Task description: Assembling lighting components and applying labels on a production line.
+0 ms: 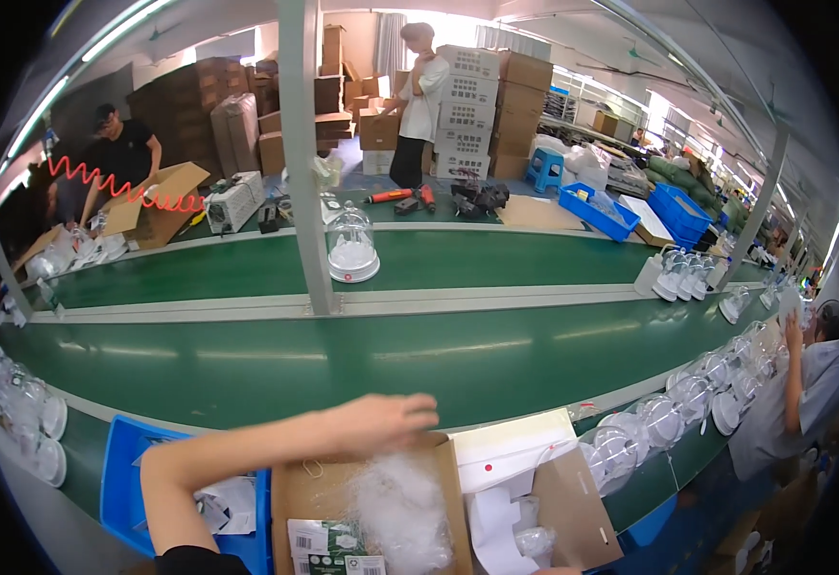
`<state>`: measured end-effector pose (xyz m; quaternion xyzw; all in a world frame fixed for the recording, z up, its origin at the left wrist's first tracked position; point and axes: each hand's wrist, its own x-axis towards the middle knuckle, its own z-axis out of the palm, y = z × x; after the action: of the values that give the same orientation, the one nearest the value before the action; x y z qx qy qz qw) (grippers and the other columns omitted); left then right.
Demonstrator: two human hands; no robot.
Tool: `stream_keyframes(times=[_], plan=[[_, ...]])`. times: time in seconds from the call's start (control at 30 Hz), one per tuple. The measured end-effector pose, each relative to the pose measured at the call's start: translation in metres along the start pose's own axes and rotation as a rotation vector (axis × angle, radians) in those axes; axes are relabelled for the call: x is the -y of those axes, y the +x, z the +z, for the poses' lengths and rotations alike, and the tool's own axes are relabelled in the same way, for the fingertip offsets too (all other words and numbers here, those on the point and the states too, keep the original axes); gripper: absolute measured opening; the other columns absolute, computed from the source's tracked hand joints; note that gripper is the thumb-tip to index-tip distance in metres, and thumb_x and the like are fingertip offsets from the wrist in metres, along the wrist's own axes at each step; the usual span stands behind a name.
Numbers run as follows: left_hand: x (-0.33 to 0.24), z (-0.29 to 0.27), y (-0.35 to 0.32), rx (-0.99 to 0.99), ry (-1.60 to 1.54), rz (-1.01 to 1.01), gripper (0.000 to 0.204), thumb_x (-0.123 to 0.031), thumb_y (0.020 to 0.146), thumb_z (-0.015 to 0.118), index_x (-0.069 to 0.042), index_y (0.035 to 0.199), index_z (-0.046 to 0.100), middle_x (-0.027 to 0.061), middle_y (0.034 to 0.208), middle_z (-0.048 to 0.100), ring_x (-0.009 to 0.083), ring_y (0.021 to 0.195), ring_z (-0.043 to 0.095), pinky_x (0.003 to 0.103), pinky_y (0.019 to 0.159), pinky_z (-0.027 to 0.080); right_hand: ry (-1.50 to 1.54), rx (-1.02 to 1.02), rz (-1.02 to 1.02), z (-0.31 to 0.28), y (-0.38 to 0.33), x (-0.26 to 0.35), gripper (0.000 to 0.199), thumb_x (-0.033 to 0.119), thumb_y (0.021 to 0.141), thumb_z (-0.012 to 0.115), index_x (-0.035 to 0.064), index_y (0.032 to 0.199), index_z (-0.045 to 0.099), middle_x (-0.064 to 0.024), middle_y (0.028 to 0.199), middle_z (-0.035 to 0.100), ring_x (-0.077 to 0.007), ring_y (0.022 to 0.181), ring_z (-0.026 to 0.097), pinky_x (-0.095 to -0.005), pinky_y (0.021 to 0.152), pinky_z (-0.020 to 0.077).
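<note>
My left hand (396,420) reaches across from the left above an open cardboard box (290,489), blurred by motion. Its fingers look loosely stretched out, and I see nothing held in them. Fluffy clear plastic material (402,513) fills much of that box, beside printed green-and-white cards (338,548). To the right lies a box with a white lid panel (506,462), holding white paper (496,527) and a clear wrapped piece (535,542). Only a sliver of my right hand (559,571) shows at the bottom edge by this box; its fingers are hidden.
A blue bin (127,479) with white papers stands left of the boxes. Clear domes on white bases (659,417) line the right side; others (50,441) sit far left. One dome (352,249) stands across the green belt (247,359), near a post (302,153). A co-worker (803,393) works at right.
</note>
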<state>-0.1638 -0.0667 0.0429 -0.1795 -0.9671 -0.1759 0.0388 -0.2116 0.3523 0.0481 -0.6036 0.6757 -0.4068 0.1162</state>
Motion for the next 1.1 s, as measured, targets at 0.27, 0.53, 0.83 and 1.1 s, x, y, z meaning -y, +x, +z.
stream_keyframes(times=[0.27, 0.53, 0.83, 1.1], plan=[[-0.065, 0.029, -0.123, -0.202, -0.108, -0.279, 0.028, -0.012, 0.089, 0.062, -0.005, 0.116, 0.061, 0.0128, 0.116, 0.061, 0.0306, 0.096, 0.065, 0.035, 0.078, 0.056, 0.370, 0.112, 0.233, 0.086, -0.077, 0.006, 0.010, 0.005, 0.083, 0.069, 0.0024, 0.091, 0.064, -0.0139, 0.079, 0.064, -0.0303, 0.067, 0.063, -0.0366, 0.058, 0.0486], [-0.074, 0.062, -0.144, -0.334, -0.169, -0.359, 0.024, -0.014, 0.087, 0.062, -0.009, 0.110, 0.064, 0.0070, 0.111, 0.064, 0.0311, 0.090, 0.066, 0.037, 0.075, 0.056, 0.067, -0.080, 0.582, 0.136, -0.154, -0.067, 0.017, 0.013, 0.081, 0.069, 0.0071, 0.097, 0.068, -0.0112, 0.083, 0.068, -0.0260, 0.076, 0.063, -0.0351, 0.072, 0.0495], [-0.080, 0.056, -0.153, -0.475, -0.207, -0.357, 0.019, 0.000, 0.086, 0.059, -0.001, 0.104, 0.065, 0.0199, 0.104, 0.063, 0.0369, 0.099, 0.062, 0.037, 0.088, 0.049, 0.166, -0.193, 0.895, 0.191, -0.215, -0.105, 0.021, 0.010, 0.086, 0.062, 0.0020, 0.105, 0.064, -0.0183, 0.101, 0.066, -0.0298, 0.094, 0.063, -0.0386, 0.084, 0.0495], [-0.078, 0.053, -0.146, -0.464, -0.185, -0.214, 0.019, -0.002, 0.089, 0.059, 0.001, 0.107, 0.064, 0.0192, 0.102, 0.065, 0.0353, 0.092, 0.064, 0.037, 0.083, 0.051, 0.494, 0.471, 0.825, 0.171, -0.226, -0.092, 0.034, 0.030, 0.101, 0.050, -0.0012, 0.112, 0.056, -0.0098, 0.103, 0.063, -0.0155, 0.098, 0.057, -0.0338, 0.087, 0.0456]])
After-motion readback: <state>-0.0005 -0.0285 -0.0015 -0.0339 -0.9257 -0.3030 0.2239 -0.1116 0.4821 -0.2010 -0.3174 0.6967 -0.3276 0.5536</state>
